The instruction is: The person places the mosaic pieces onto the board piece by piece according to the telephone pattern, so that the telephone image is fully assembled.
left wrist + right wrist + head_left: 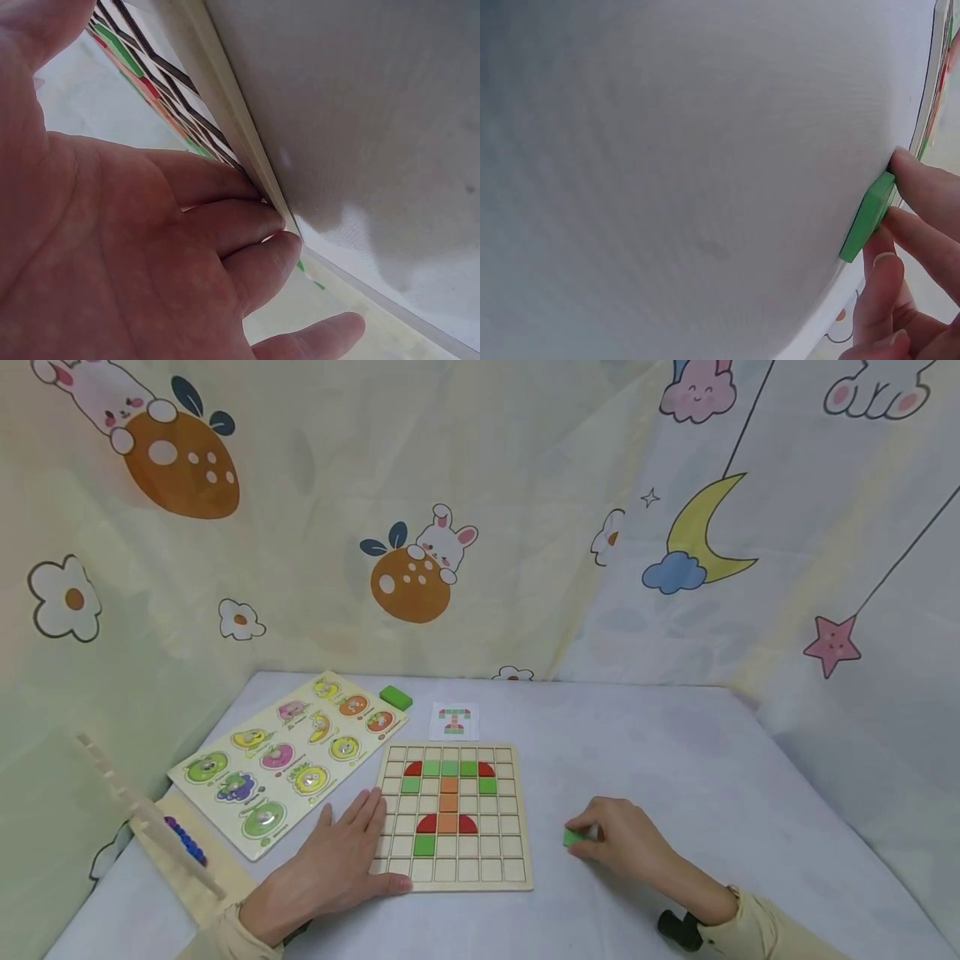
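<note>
A wooden grid board (504, 847) lies flat near the table's middle, with red quarter-round, light and darker green, and orange pieces set in its cells. Against its left side rests my left hand (336, 862), fingers extended along the edge and thumb at the near left corner. In the left wrist view, the fingertips (279, 244) touch the board's rim. To the right of the board, my right hand (626, 842) pinches a green tile (573, 837) between thumb and fingers. The right wrist view shows this tile (866, 219) close to the white tabletop; part of it is covered by fingers.
A small pattern card (454, 722) lies behind the board. Left of that are a green block (395, 697) and a fruit picture board (225, 810). At the far left stands a wooden frame with blue beads (185, 841). A printed cloth (525, 485) hangs behind the table.
</note>
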Available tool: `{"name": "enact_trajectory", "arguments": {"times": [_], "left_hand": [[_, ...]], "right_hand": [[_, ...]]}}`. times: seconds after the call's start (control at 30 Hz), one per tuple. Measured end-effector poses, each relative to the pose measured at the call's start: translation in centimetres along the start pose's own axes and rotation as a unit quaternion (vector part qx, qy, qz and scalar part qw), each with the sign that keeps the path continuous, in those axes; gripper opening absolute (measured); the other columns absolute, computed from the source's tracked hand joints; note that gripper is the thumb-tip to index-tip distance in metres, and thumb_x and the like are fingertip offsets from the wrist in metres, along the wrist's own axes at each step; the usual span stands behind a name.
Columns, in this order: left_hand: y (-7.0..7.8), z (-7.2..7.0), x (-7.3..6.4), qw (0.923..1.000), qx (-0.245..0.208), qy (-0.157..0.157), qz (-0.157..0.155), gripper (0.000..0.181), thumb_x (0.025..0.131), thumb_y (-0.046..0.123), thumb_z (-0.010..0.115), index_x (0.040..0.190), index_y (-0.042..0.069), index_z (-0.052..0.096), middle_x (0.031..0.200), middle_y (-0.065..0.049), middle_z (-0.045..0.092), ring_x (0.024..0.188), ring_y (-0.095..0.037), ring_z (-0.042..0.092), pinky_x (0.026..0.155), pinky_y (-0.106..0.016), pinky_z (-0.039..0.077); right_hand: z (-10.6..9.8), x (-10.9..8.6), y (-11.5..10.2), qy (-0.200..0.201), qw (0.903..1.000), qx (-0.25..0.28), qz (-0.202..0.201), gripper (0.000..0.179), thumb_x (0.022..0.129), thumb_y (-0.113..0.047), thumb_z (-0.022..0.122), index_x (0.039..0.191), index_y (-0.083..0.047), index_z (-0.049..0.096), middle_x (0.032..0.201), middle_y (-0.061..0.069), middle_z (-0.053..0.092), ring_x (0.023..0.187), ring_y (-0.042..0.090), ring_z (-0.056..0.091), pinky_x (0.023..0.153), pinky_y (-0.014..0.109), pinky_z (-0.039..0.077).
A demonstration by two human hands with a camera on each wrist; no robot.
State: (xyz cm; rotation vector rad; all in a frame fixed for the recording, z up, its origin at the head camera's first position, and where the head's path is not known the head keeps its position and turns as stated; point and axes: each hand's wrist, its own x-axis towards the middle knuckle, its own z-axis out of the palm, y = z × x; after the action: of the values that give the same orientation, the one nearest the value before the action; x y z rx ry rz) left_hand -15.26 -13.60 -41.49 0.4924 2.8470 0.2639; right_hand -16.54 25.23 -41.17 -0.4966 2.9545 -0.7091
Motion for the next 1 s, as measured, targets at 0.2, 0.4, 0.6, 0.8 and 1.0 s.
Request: {"name": "enact_trajectory", "arguments": {"times": [0.2, 0.4, 0.6, 0.8, 1.0], "left_hand": [[-0.1, -0.1, 0.0, 1.0, 0.001, 0.002, 0.0, 0.12, 0.079, 0.076, 0.068, 0.155, -0.009, 0.033, 0.167, -0.025, 0.026, 0.157, -0.043, 0.025, 0.115, -0.078, 0.02], [-0.1, -0.1, 0.0, 1.0, -0.001, 0.005, 0.0, 0.12, 0.078, 0.076, 0.069, 0.155, -0.009, 0.034, 0.167, -0.026, 0.027, 0.156, -0.043, 0.025, 0.115, -0.078, 0.02], [-0.1, -0.1, -0.1, 1.0, -0.004, 0.008, 0.0, 0.12, 0.078, 0.076, 0.069, 0.155, -0.009, 0.035, 0.167, -0.026, 0.027, 0.156, -0.043, 0.026, 0.115, -0.078, 0.02], [0.0, -0.1, -0.1, 1.0, -0.006, 0.007, -0.001, 0.119, 0.078, 0.076, 0.069, 0.155, -0.009, 0.035, 0.167, -0.026, 0.027, 0.156, -0.043, 0.026, 0.115, -0.078, 0.02], [0.0, -0.1, -0.1, 1.0, -0.007, 0.001, -0.004, 0.119, 0.079, 0.077, 0.068, 0.155, -0.008, 0.034, 0.168, -0.025, 0.026, 0.157, -0.042, 0.025, 0.116, -0.077, 0.02]], "right_hand": [[-0.1, 0.2, -0.5, -0.007, 0.9999, -0.008, -0.006, 0.026, 0.08, -0.021, 0.087, 0.104, -0.011, 0.082, 0.089, -0.006, 0.073, 0.06, -0.003, 0.047, 0.054, 0.019, 0.041], [-0.1, 0.6, -2.2, -0.011, 0.9994, -0.008, -0.031, 0.027, 0.08, -0.02, 0.088, 0.104, -0.008, 0.082, 0.087, -0.005, 0.073, 0.06, -0.003, 0.047, 0.054, 0.018, 0.041], [1.0, 1.4, -5.0, -0.031, 0.996, -0.009, -0.083, 0.029, 0.08, -0.021, 0.088, 0.105, -0.009, 0.082, 0.086, -0.005, 0.072, 0.056, -0.003, 0.042, 0.051, 0.018, 0.037], [2.2, 2.9, -7.9, -0.035, 0.9905, 0.004, -0.133, 0.025, 0.081, -0.02, 0.087, 0.104, -0.01, 0.083, 0.084, -0.005, 0.072, 0.059, -0.004, 0.044, 0.051, 0.017, 0.038], [3.2, 4.4, -10.3, -0.031, 0.9852, 0.006, -0.168, 0.029, 0.083, -0.023, 0.087, 0.107, -0.01, 0.082, 0.089, -0.002, 0.076, 0.062, -0.004, 0.047, 0.053, 0.015, 0.038]]}}
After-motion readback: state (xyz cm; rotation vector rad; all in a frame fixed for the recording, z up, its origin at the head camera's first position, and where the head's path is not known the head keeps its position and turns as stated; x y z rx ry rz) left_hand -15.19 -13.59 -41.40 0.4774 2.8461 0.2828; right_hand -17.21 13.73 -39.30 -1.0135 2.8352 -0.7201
